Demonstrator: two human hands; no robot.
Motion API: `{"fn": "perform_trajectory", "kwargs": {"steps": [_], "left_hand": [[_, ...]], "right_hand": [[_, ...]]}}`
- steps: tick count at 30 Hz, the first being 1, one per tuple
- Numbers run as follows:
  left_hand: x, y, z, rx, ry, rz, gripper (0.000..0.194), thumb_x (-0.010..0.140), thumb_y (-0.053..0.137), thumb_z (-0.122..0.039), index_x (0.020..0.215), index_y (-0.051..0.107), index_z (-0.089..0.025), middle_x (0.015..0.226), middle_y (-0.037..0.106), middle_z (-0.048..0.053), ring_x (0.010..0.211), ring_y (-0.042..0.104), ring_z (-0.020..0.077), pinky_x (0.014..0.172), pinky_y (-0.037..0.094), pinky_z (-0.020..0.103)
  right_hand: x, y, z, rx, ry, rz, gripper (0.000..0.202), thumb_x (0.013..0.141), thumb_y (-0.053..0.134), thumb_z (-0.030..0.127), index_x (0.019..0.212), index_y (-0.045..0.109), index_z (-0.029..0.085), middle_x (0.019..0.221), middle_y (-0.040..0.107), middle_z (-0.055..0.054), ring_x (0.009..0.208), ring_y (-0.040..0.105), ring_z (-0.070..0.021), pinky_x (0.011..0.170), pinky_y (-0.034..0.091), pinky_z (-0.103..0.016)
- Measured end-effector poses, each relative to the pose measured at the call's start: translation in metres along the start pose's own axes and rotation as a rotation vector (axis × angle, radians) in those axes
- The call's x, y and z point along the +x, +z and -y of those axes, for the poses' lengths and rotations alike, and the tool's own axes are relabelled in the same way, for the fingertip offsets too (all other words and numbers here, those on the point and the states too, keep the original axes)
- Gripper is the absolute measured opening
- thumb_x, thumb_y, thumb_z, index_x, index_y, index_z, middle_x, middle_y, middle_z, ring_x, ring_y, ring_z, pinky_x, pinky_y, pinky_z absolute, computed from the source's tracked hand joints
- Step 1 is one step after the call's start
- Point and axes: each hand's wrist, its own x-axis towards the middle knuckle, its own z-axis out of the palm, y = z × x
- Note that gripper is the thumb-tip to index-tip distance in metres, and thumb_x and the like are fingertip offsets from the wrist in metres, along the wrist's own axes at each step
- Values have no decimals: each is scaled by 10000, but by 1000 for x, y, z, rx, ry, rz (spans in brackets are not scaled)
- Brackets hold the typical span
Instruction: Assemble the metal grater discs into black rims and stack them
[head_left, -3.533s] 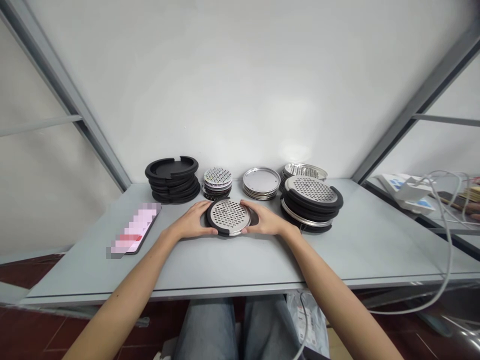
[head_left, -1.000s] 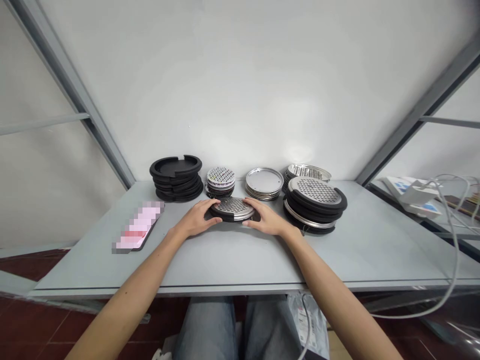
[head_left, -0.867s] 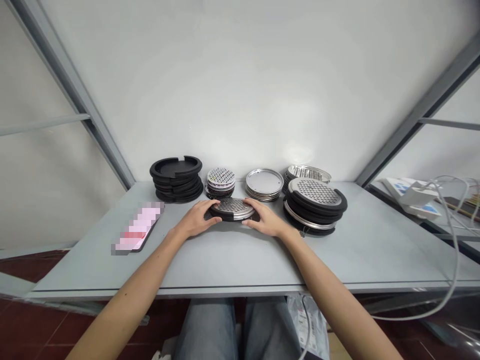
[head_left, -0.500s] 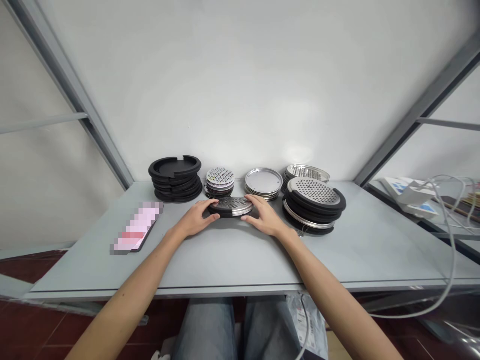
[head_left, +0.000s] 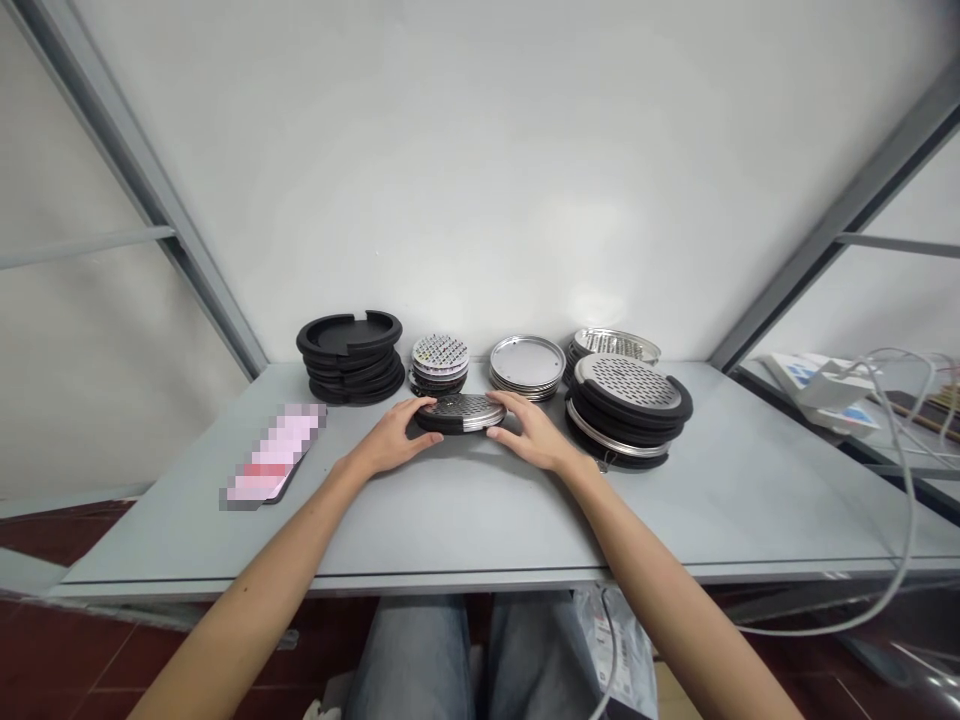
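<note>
Head view: one black-rimmed perforated disc (head_left: 463, 408) at mid counter (head_left: 465, 515), near the patterned stack (head_left: 440, 352); left hand (head_left: 390, 436) and right hand (head_left: 537, 438), fingers clamped on its opposite edges; hazard, I judge: uneven pressure could make it slip.

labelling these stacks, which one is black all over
The leftmost stack, notched at its top: it alone shows only black, while the others all show some silver or white.

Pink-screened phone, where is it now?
In the head view, the phone lies on the left of the table, left of the left hand and front-left of the black tray stack.
</note>
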Motion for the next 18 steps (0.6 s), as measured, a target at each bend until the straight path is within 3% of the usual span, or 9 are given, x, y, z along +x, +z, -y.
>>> {"fn": "perform_trajectory", "kwargs": {"steps": [7,13,18], "left_hand": [[-1,1,1,30,-6,9,612,825,619,-545,1302,508,-177,1317,568,124,1219,525,280,1055,401,424],[-3,-1,1,85,14,35,700,773,670,-555,1338,484,-187,1366,531,124,1256,491,300,1079,378,440],[-4,0,0,114,32,91,850,672,761,-549,1381,443,-206,1371,526,118,1254,489,319,1073,384,456]], "right_hand": [[0,3,-5,64,120,94,736,883,443,633,1462,347,187,1490,397,-158,1373,377,-307,1140,274,-528],[-2,1,-2,25,56,97,775,861,508,609,1466,333,157,1478,409,-177,1363,390,-315,1132,290,-520],[-2,-2,2,26,-46,-3,788,803,625,564,1441,368,179,1442,451,-171,1323,434,-324,1103,328,-530]]}}
